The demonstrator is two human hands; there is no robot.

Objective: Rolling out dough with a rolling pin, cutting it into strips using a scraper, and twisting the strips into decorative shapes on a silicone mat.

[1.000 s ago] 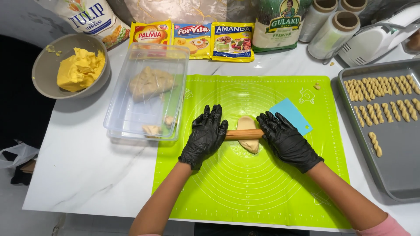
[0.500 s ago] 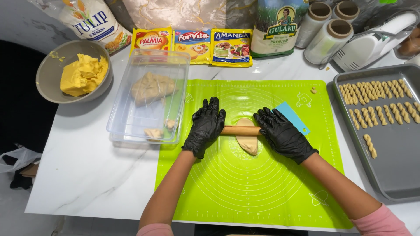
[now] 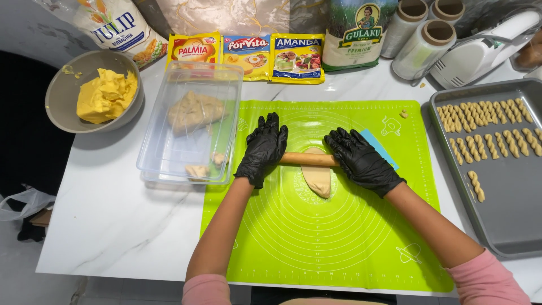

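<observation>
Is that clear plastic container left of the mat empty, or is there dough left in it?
Not empty: the clear rectangular plastic container holds a large beige dough lump and small scraps.

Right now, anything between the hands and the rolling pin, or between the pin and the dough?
Nothing visible. The left hand and right hand, both in black gloves, rest directly on the ends of the wooden rolling pin, which lies straight across the dough piece on the green mat.

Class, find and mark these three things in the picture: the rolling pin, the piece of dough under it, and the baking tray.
rolling pin (image 3: 307, 159), head view, bare wooden middle between the gloved hands.
piece of dough (image 3: 318, 179), head view, flattened part below the pin.
baking tray (image 3: 516, 220), head view, bare grey floor.
</observation>
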